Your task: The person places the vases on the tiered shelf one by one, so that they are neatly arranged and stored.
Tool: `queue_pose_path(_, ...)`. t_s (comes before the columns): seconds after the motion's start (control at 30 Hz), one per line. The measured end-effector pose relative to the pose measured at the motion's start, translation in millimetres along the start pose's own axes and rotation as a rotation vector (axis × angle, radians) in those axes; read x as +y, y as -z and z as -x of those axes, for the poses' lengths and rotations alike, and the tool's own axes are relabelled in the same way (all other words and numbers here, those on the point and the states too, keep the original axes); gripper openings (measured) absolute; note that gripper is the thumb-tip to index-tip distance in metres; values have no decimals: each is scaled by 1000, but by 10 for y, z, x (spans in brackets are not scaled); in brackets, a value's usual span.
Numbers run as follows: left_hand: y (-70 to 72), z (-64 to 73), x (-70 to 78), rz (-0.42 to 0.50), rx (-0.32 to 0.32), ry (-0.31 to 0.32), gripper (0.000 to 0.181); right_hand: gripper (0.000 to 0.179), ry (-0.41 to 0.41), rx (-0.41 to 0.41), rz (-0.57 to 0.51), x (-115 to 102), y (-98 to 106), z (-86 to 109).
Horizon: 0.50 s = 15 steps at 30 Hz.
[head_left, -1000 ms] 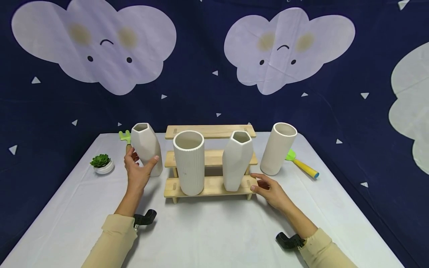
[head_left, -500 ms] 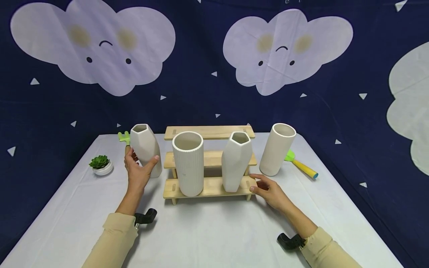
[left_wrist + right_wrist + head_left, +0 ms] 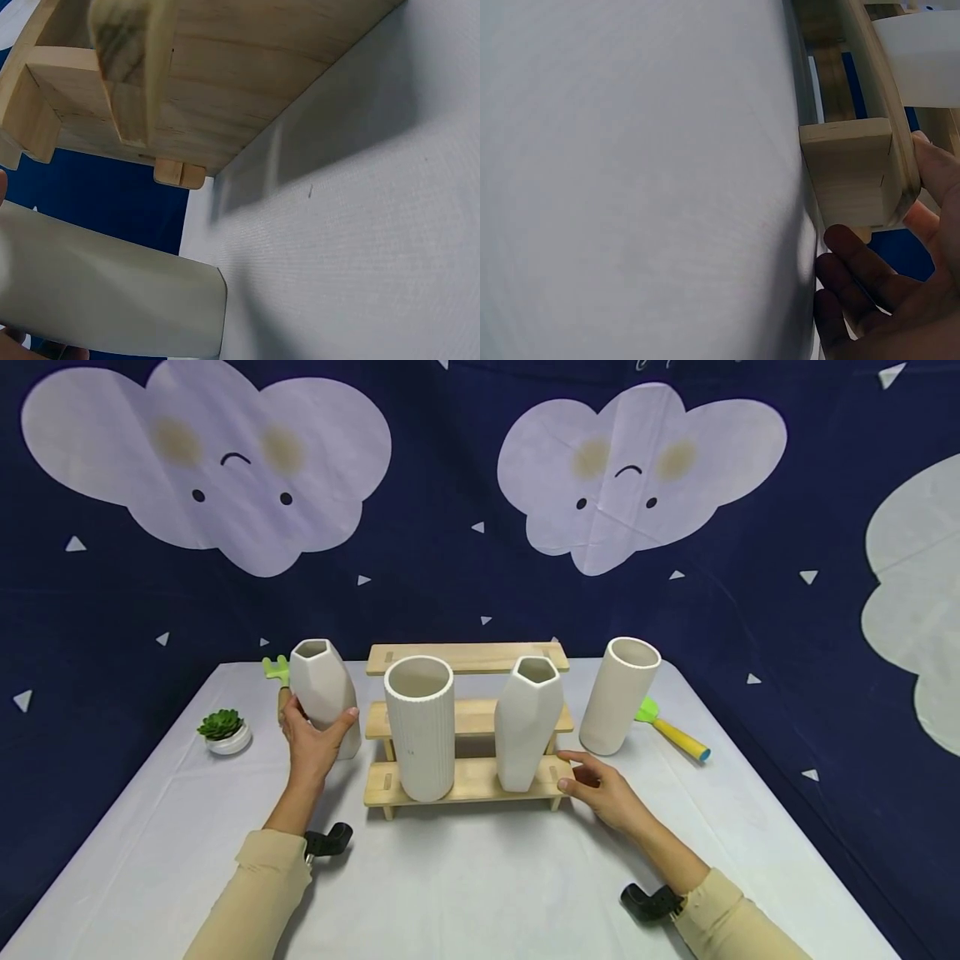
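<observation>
On the left of the head view my left hand (image 3: pixel 311 747) holds a white faceted vase (image 3: pixel 322 693) low on its body, thumb on the right side and fingers on the left. The vase stands upright, its lower part (image 3: pixel 127 285) showing large in the left wrist view. My right hand (image 3: pixel 607 789) grips the right end of the wooden three-step rack (image 3: pixel 476 781), thumb at the front corner and forefinger behind; its other fingers (image 3: pixel 855 270) curl below. A ribbed white cylinder vase (image 3: pixel 423 735) and a second faceted vase (image 3: pixel 527 727) stand on the lowest step.
A plain white cylinder vase (image 3: pixel 621 697) stands right of the rack, before a green tool with a yellow handle (image 3: pixel 682 739). At the left are a potted succulent (image 3: pixel 225 732) and a green hand fork (image 3: pixel 277 672). A dark cloud-patterned cloth (image 3: pixel 450 485) hangs behind the table.
My left fingers have shifted slightly along the vase's left side. The vase, the rack and my right hand keep their places, and the head view has moved only a little.
</observation>
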<state>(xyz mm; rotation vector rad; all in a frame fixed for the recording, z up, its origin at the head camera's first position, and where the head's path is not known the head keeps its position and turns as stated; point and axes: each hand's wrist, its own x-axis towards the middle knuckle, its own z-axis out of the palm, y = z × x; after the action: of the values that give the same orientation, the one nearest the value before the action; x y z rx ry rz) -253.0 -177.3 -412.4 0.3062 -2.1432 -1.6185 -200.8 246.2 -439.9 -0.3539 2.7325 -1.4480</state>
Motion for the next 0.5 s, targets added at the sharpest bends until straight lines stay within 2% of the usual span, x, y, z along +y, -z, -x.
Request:
queue_pose_path(0.47,-35,-6,-74,-43,-5,30,96,48,-2,-7,4,7,2,0)
queue_pose_path(0.5,-37,-8,-73,-40,-4,31,96,48,-3,-10,4,-40,10,13)
